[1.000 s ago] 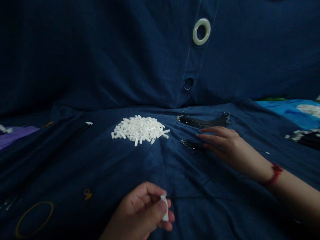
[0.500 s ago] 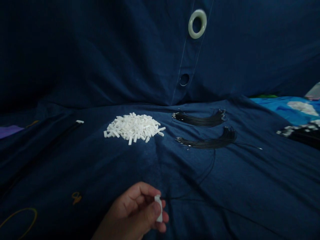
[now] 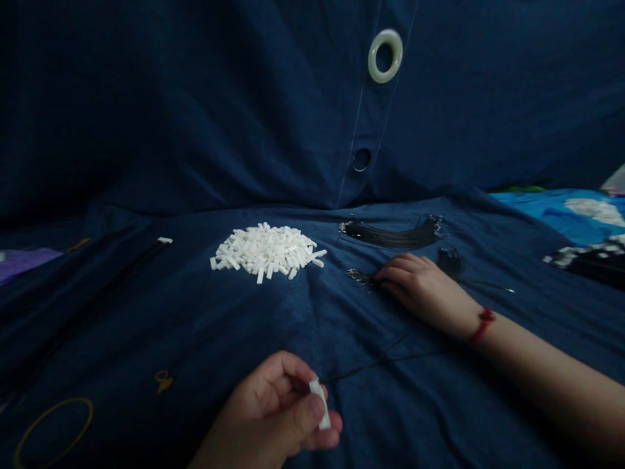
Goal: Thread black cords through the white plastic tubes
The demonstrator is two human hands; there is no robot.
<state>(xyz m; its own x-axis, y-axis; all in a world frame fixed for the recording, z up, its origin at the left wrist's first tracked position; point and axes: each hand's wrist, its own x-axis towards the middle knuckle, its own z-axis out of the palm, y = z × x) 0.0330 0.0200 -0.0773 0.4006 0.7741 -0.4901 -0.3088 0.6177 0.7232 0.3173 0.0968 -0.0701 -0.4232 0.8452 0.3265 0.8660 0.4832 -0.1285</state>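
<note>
White plastic block (image 3: 319, 404) clamped between thumb and fingers of left hand (image 3: 268, 407), thin black wire (image 3: 381, 363) reaching it, right hand (image 3: 422, 290) lying open on black wire bundle (image 3: 450, 262), white block pile (image 3: 266, 253) ahead of both hands

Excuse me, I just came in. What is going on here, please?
A person is working with bare hands on a dark blue cloth. The left hand pinches a small white block, and a thin black wire runs up to it. The right hand, with a red string bracelet, lies over a bundle of black wires. A second bundle of black wires lies just beyond it, and a heap of white blocks lies to the left.
</note>
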